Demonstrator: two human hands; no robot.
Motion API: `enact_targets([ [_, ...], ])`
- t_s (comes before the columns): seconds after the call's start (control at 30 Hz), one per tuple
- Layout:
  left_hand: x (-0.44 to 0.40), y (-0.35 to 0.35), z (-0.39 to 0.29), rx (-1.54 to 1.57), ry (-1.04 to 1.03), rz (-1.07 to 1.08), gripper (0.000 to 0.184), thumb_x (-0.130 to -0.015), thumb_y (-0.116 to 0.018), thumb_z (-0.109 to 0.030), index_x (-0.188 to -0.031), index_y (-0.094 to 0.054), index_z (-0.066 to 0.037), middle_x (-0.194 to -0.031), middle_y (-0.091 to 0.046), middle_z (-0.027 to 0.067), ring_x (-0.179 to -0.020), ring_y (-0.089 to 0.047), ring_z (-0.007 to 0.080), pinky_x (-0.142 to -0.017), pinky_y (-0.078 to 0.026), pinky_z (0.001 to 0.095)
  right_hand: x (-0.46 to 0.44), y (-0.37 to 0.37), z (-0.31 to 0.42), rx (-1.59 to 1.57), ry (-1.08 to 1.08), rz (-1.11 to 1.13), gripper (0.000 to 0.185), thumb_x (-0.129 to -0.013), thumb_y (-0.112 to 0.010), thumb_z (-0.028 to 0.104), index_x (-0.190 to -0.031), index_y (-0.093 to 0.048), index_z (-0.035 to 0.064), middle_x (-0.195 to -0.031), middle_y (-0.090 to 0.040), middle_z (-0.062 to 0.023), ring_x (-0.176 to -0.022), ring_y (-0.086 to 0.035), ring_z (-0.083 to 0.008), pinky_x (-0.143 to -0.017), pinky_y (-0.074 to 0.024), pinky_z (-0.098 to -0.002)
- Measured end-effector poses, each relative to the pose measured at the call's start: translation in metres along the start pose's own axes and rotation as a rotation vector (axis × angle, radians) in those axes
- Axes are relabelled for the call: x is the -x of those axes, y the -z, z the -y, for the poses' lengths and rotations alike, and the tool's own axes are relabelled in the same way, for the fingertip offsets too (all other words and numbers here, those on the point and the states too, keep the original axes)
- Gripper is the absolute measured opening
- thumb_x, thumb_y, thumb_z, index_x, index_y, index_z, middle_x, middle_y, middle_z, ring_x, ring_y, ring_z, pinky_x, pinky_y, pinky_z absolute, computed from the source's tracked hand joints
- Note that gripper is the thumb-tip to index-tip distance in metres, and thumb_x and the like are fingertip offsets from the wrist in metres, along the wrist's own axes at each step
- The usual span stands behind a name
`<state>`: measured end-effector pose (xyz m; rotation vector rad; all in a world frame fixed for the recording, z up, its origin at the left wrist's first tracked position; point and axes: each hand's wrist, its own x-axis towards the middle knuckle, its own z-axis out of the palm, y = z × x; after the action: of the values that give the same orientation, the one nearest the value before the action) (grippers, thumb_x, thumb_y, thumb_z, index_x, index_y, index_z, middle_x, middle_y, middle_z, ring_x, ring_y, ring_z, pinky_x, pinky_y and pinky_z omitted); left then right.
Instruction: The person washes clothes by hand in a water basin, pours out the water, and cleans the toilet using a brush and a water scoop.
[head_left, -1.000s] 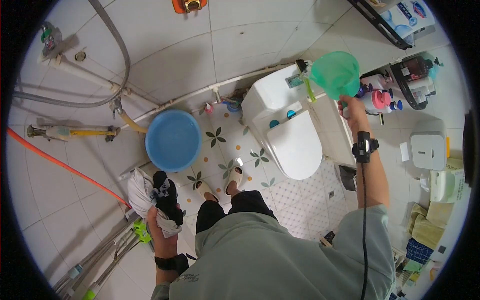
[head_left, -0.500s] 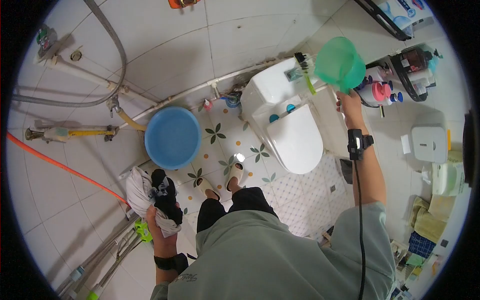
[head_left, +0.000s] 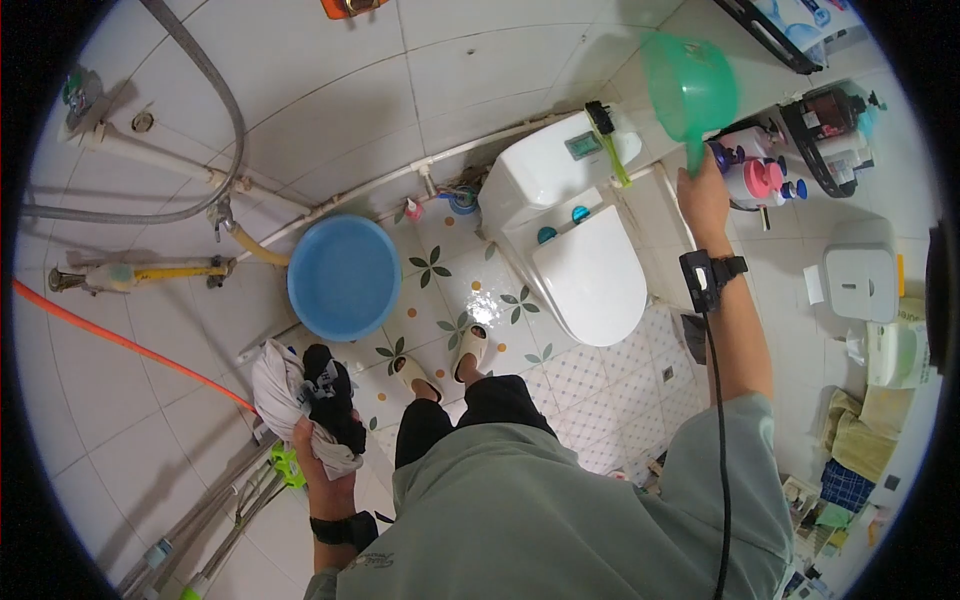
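Observation:
My right hand (head_left: 703, 195) is closed round the handle of a green plastic dipper (head_left: 690, 88), held up beside the toilet tank. Close to it, a green brush with black bristles (head_left: 608, 143) lies on the tank lid. At the lower left my left hand (head_left: 308, 438) grips a bundle of clothes, a whitish cloth (head_left: 277, 388) and a black cloth (head_left: 334, 400); the bundle hides part of its fingers. A round blue basin (head_left: 344, 278) stands on the floor beyond the bundle.
The white toilet (head_left: 590, 280) has its lid down. Bottles (head_left: 762, 180) stand at the right wall under a black rack (head_left: 815, 150). On the left are a grey hose (head_left: 215, 80), an orange hose (head_left: 130, 345) and leaning poles (head_left: 215, 510).
My right hand has raised the green dipper and moved it away from the toilet tank, uncovering the brush. My left hand still holds the clothes.

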<state>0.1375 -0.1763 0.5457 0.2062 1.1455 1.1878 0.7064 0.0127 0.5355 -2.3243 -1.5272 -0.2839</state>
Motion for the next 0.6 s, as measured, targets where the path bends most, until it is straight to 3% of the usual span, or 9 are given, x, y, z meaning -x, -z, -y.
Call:
enact_targets([
  [0.17, -0.003, 0.011, 0.002, 0.056, 0.045, 0.028, 0.054, -0.092, -0.051, -0.042, -0.125, -0.05, 0.001, -0.107, -0.064, 0.0142, -0.09, -0.064, 0.0244, -0.076, -0.054, 0.0338, -0.001, 0.002, 0.003, 0.28, 0.049, 0.043, 0.06, -0.082, -0.066, 0.02, -0.136, -0.043, 0.0062, -0.106, -0.063, -0.0231, -0.086, -0.066, -0.0409, -0.071, -0.0532, -0.0485],
  [0.3, -0.001, -0.006, 0.001, 0.079, 0.021, -0.111, 0.047, -0.089, -0.056, -0.039, -0.12, -0.055, -0.003, -0.102, -0.066, 0.0124, -0.082, -0.067, 0.0243, -0.068, -0.058, 0.0333, 0.009, 0.02, 0.027, 0.281, 0.065, 0.11, 0.062, -0.083, -0.065, 0.017, -0.138, -0.04, 0.0062, -0.111, -0.063, -0.0229, -0.087, -0.066, -0.0407, -0.07, -0.0534, -0.0486],
  [0.4, -0.003, -0.001, 0.003, 0.116, 0.023, -0.154, 0.047, -0.09, -0.056, -0.038, -0.12, -0.055, -0.003, -0.102, -0.066, 0.0126, -0.083, -0.067, 0.0242, -0.067, -0.059, 0.0334, 0.049, 0.014, 0.057, -0.12, 0.068, 0.113, 0.063, -0.084, -0.064, 0.015, -0.141, -0.038, 0.0046, -0.116, -0.061, -0.0254, -0.089, -0.065, -0.042, -0.072, -0.0535, -0.0483],
  [0.53, -0.006, 0.013, 0.006, 0.097, 0.036, -0.087, 0.047, -0.09, -0.056, -0.039, -0.121, -0.055, -0.003, -0.103, -0.067, 0.0132, -0.083, -0.067, 0.0246, -0.065, -0.059, 0.0328, 0.14, -0.015, 0.116, -0.563, 0.199, 0.315, 0.064, -0.084, -0.063, 0.016, -0.142, -0.039, 0.0022, -0.118, -0.058, -0.0295, -0.102, -0.062, -0.0428, -0.086, -0.0513, -0.0443],
  [0.57, -0.008, 0.016, 0.005, 0.089, 0.044, -0.061, 0.047, -0.09, -0.056, -0.039, -0.121, -0.055, -0.003, -0.103, -0.067, 0.0134, -0.083, -0.067, 0.0248, -0.065, -0.059, 0.0327, 0.164, -0.027, 0.132, -0.678, 0.156, 0.474, 0.062, -0.085, -0.064, 0.018, -0.14, -0.041, 0.0015, -0.119, -0.058, -0.0292, -0.107, -0.06, -0.0426, -0.092, -0.0488, -0.0441],
  [0.6, -0.009, 0.019, 0.003, 0.092, 0.067, -0.084, 0.048, -0.09, -0.055, -0.039, -0.121, -0.055, -0.003, -0.103, -0.067, 0.0133, -0.083, -0.067, 0.0248, -0.064, -0.058, 0.0327, 0.18, -0.022, 0.161, -0.892, -0.044, 0.712, 0.062, -0.083, -0.064, 0.021, -0.139, -0.043, 0.002, -0.119, -0.058, -0.0281, -0.105, -0.06, -0.0432, -0.092, -0.0482, -0.0441],
])
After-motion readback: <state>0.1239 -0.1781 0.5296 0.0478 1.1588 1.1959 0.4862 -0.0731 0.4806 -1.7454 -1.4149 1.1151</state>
